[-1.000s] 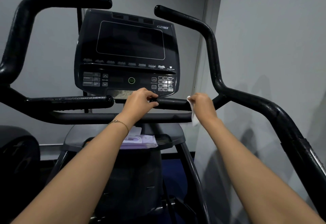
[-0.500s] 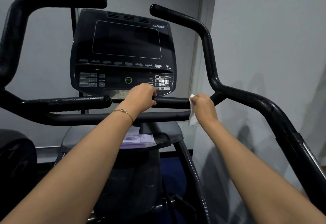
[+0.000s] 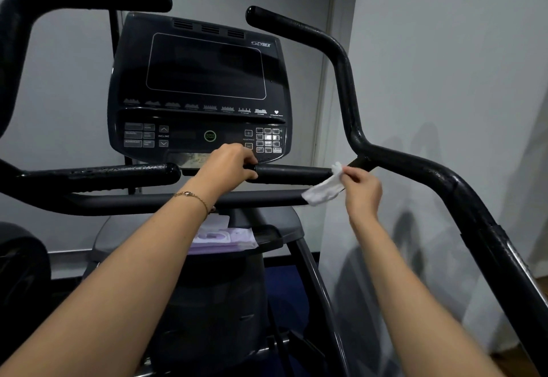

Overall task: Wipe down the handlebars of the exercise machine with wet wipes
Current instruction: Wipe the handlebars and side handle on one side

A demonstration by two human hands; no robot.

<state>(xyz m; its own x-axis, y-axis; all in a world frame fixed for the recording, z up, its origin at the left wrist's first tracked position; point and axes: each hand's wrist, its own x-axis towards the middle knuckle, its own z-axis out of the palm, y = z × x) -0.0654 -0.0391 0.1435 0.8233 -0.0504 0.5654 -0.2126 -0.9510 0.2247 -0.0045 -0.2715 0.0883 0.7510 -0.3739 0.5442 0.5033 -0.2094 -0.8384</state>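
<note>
I see left hand (image 3: 228, 166) curled around inner end of short handlebar grip (image 3: 293, 173). Grip's long axis runs sideways toward right hand (image 3: 360, 187). Right hand pinches white wet wipe (image 3: 323, 188), which trails down-left from its fingers at grip's outer end. Contact unclear.

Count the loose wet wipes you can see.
1: a white wipe pinched in the right hand, beside the short right handlebar. The purple pack on the tray below may hold more, hidden inside.
</note>
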